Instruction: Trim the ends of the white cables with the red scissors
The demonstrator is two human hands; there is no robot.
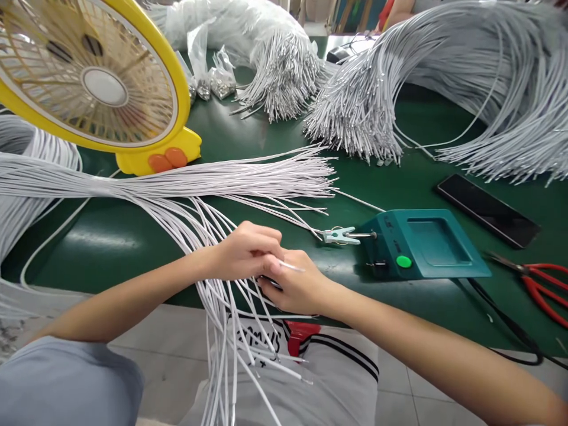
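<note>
My left hand [248, 251] is closed, with thumb and finger pinching a white wire [291, 267] whose short end sticks out to the right. Against it rests my right hand [298, 284], its fingers curled under the left fingertips; what they hold, if anything, is hidden. From a long bundle of white wires [248, 177] on the table, several loose wires [222, 331] run beneath my left wrist and hang over the front edge onto my lap. Some hanging ends show bare metal. Right of my hands, a pale green clip [341, 235] sits on the metal shaft of a green device [426, 248].
A yellow fan [184, 89] stands at the left. Large grey wire bundles [355, 100] and small bags of metal parts [222, 77] lie at the back. A phone [488, 210] and red-handled scissors [541, 284] are at the right. Another person's arm [399, 12] shows behind.
</note>
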